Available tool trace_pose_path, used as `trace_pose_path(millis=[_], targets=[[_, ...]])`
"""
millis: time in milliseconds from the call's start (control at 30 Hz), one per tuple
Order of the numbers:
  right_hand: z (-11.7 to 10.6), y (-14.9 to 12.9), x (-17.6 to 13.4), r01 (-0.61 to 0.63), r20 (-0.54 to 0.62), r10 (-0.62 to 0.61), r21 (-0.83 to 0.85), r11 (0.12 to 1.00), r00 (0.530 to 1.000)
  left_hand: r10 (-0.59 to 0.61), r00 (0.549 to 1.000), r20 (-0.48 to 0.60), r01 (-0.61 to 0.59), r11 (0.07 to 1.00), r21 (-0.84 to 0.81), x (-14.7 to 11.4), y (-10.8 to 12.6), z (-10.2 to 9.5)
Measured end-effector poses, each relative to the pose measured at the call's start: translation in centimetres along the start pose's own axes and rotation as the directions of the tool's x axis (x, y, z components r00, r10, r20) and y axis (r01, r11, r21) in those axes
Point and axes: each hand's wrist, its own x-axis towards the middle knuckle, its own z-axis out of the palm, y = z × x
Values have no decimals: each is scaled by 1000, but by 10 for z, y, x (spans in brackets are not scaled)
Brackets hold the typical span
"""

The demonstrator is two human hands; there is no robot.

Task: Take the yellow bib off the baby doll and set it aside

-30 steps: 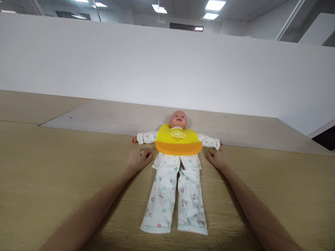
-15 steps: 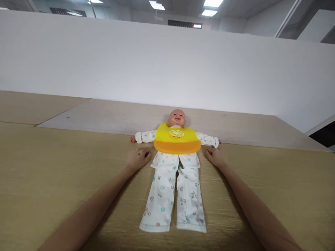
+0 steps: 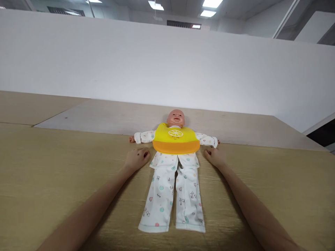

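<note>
A baby doll [image 3: 176, 117] lies face up on the wooden table [image 3: 52, 167], arms spread, legs toward me. It wears white printed pyjamas [image 3: 171, 195] and a yellow and orange bib [image 3: 176, 140] with a lemon slice on it. My left hand [image 3: 136, 158] rests on the table just left of the doll's waist, fingers curled, holding nothing. On the other side, my right hand [image 3: 215, 156] lies below the doll's right sleeve cuff, fingers curled, also holding nothing.
A white partition wall [image 3: 167, 66] runs behind the table. A paler board [image 3: 110, 116] lies under the doll's head at the back. A dark gap [image 3: 323, 134] opens at the far right.
The view has drifted slightly, so the doll sits a little further left. Both hands stay in place beside the doll.
</note>
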Motion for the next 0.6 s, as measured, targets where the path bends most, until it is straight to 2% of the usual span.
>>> trace_pose_path(millis=[600], targets=[[6, 3, 2, -13, 1, 13, 74, 997, 1000, 1, 1000, 19, -1, 1000, 4, 0, 0, -2]])
